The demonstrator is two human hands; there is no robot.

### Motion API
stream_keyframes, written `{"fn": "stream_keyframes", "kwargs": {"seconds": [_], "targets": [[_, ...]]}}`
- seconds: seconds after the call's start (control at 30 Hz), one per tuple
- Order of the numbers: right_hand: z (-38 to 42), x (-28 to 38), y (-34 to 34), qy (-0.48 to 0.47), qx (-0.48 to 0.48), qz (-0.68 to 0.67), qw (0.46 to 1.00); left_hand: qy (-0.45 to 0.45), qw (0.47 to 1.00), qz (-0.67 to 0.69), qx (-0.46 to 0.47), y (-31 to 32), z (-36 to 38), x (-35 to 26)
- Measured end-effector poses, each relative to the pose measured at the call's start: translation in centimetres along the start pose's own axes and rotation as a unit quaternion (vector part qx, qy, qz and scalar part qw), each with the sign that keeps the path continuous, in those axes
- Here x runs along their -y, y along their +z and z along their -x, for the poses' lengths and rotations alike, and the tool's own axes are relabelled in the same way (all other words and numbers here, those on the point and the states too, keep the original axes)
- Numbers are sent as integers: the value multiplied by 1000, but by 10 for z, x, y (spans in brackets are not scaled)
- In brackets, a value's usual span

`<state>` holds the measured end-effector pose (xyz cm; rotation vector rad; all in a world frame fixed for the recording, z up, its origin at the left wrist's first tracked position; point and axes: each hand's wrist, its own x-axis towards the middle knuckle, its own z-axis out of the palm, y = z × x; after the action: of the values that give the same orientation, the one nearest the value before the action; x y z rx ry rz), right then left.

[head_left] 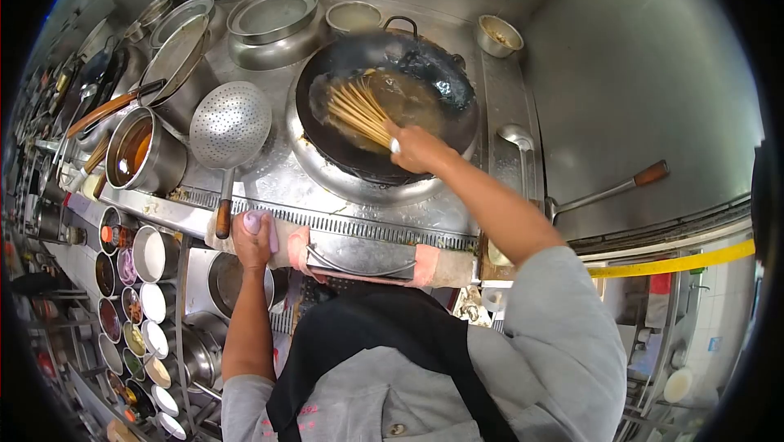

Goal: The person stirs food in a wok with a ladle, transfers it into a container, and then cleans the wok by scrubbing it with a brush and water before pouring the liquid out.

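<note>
My right hand (416, 148) is closed round the end of a bamboo brush (358, 109), whose splayed bristles reach into the black wok (322, 128). Brownish liquid (412, 99) lies in the bottom of the wok. At the front edge of the stove, my left hand (252, 238) is closed on a pale purple cloth (271, 234). Just above it, the wooden handle of a perforated strainer (231, 125) points toward me; the strainer rests on the steel top left of the wok.
A pot of reddish-brown liquid (145, 151) and stacked strainers stand left. A ladle (518, 140), a small bowl (500, 36) and a wooden-handled tool (612, 189) are right of the wok. Several ingredient containers (155, 254) sit lower left.
</note>
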<state>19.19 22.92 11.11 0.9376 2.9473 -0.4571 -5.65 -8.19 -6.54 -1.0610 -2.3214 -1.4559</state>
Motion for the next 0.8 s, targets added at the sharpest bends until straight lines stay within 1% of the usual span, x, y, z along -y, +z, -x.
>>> {"fn": "stream_keyframes", "kwargs": {"seconds": [0.03,0.1,0.17,0.23,0.27,0.33,0.37,0.43,0.47,0.53,0.63,0.73,0.8], "targets": [[16,-1,-8,9,30,6,999,1,1000,5,-1,-1,-1,1],[38,-24,-14,43,35,44,997,-4,1000,5,7,-2,-3,1],[40,-59,-16,107,18,84,990,-6,1000,-1,8,-2,-1,1],[17,-83,-27,188,-17,111,976,-1,1000,-13,2,-1,-2,0],[3,-90,-34,185,-52,110,975,-4,1000,-14,2,0,-2,4],[-39,-97,-39,143,-81,82,983,-10,1000,-18,4,5,-1,16],[-59,-94,-29,130,-93,72,985,0,1000,-27,4,6,0,21],[-74,-73,-4,146,-125,35,981,-10,1000,-25,6,2,-3,12],[-69,-63,3,132,-99,46,985,-17,1000,-21,9,2,0,8],[-49,-52,19,78,-87,39,992,-5,1000,-23,7,5,-1,12],[0,-31,5,51,-40,56,996,4,1000,-23,1,4,0,19],[12,-52,-12,96,-25,60,993,9,1000,-4,0,2,0,8],[-12,-82,-11,172,-61,72,981,6,1000,5,-2,-2,3,3]]}}
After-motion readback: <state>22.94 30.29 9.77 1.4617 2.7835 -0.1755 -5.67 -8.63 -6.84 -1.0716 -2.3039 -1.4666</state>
